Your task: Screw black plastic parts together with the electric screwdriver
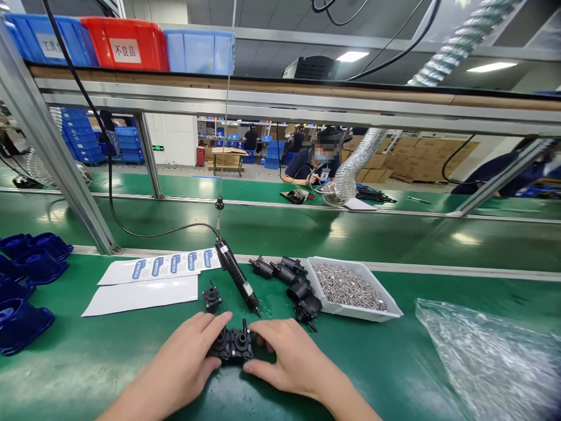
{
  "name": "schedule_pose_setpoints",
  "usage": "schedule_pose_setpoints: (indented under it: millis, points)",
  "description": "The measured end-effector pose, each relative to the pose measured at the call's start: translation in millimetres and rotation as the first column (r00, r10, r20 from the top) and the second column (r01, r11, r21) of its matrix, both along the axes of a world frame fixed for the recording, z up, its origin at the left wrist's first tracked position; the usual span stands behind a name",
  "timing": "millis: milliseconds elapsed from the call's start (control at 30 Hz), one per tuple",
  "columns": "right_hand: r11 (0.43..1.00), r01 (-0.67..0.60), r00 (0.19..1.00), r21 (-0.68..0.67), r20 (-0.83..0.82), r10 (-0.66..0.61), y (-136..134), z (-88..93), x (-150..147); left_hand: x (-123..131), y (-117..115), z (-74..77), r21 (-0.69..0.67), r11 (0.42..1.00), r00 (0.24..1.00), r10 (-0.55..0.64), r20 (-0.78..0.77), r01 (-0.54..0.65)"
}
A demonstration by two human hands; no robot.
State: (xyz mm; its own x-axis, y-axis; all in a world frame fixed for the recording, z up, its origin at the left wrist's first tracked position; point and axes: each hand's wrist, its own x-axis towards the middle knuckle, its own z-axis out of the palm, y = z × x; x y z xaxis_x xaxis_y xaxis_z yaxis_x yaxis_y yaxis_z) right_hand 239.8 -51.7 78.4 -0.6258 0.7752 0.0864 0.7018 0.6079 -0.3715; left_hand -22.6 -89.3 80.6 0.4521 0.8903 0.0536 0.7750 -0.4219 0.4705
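Both my hands rest on the green bench mat around a black plastic part with two round sockets. My left hand pinches its left side between thumb and fingers. My right hand grips its right side the same way. A black electric screwdriver hangs on a cord just behind the part, tip down toward it. One small black part stands alone behind my left hand.
A white tray of silver screws lies to the right, with several black parts beside it. White label sheets lie at the left, blue housings at the far left, a clear plastic bag at the right. A person works across the conveyor.
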Motion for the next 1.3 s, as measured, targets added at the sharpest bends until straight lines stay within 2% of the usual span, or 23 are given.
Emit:
schedule_pose_setpoints:
  millis: [100, 267, 400, 500, 567, 600, 633, 700, 733, 767, 800, 900, 1067, 1133, 1200, 1233, 1300]
  points:
    - [1.000, -0.019, 0.999, 0.000, -0.030, 0.019, 8.2, 1.6, 7.8, 2.5, -1.0, -7.6, 0.024, 0.999, 0.999, 0.037, 0.031, -0.038]
    - [0.999, -0.036, 0.998, 0.029, -0.045, 0.037, 11.7, -1.7, 10.4, -4.9, 2.9, -11.5, -0.036, 0.997, 0.992, 0.068, 0.104, -0.065]
    - [0.999, -0.037, 0.997, 0.035, -0.070, 0.039, 8.8, -0.3, 6.6, -7.5, 4.6, -13.6, -0.059, 0.994, 0.990, 0.097, 0.102, -0.091]
    - [0.999, -0.047, 0.986, -0.010, -0.159, 0.045, 14.1, 3.1, 17.1, -6.3, 4.2, -11.7, -0.050, 0.991, 0.989, 0.127, 0.076, -0.123]
    - [0.997, 0.068, 0.967, 0.026, -0.249, -0.059, 26.3, 5.4, 37.0, -4.9, 3.9, -7.8, -0.044, 0.989, 0.988, 0.142, 0.054, -0.140]
    - [0.976, 0.202, 0.943, 0.076, -0.285, -0.173, 34.9, 6.1, 50.8, -4.0, 3.9, -5.5, -0.045, 0.988, 0.988, 0.146, 0.040, -0.144]
    - [0.912, 0.382, 0.895, 0.151, -0.306, -0.324, 44.6, 6.2, 66.5, -3.0, 3.9, -3.1, -0.046, 0.988, 0.988, 0.150, 0.025, -0.148]
    - [0.669, 0.697, 0.717, 0.258, -0.265, -0.644, 65.0, 4.8, 99.6, -0.8, 4.0, 1.0, -0.052, 0.987, 0.988, 0.154, -0.009, -0.154]
    - [0.583, 0.768, 0.634, 0.265, -0.186, -0.750, 74.4, 3.3, 114.8, 0.1, 3.9, 2.6, -0.056, 0.986, 0.987, 0.157, -0.027, -0.159]
    - [0.544, 0.803, 0.578, 0.242, -0.096, -0.811, 82.5, 1.6, 127.8, 0.8, 3.7, 4.0, -0.061, 0.985, 0.986, 0.161, -0.043, -0.163]
    - [0.529, 0.823, 0.545, 0.208, -0.027, -0.838, 89.0, -0.1, 137.8, 1.0, 3.2, 5.2, -0.067, 0.984, 0.985, 0.163, -0.055, -0.166]
    - [0.525, 0.842, 0.524, 0.127, 0.041, -0.851, 99.2, -3.2, 148.2, -2.2, 1.1, 8.2, -0.085, 0.981, 0.983, 0.171, -0.069, -0.177]
    - [0.491, 0.866, 0.496, 0.091, -0.046, -0.867, 100.2, -0.5, 134.9, -18.0, 1.6, 8.5, -0.051, 0.978, 0.979, 0.203, -0.015, -0.204]
    - [0.480, 0.875, 0.484, 0.060, -0.123, -0.866, 99.6, 1.4, 133.8, -22.7, 5.5, 4.8, 0.047, 0.980, 0.978, 0.192, 0.079, -0.196]
    - [0.485, 0.875, 0.475, 0.018, -0.229, -0.850, 98.4, 3.6, 136.6, -23.5, 10.9, -0.4, 0.223, 0.958, 0.969, 0.136, 0.206, -0.182]
    - [0.498, 0.867, 0.474, -0.008, -0.292, -0.830, 97.3, 5.0, 138.2, -22.1, 13.6, -3.2, 0.327, 0.929, 0.961, 0.086, 0.265, -0.173]
    - [0.567, 0.821, 0.488, -0.068, -0.432, -0.758, 93.4, 8.2, 138.1, -15.8, 17.1, -7.9, 0.512, 0.845, 0.937, -0.035, 0.347, -0.157]
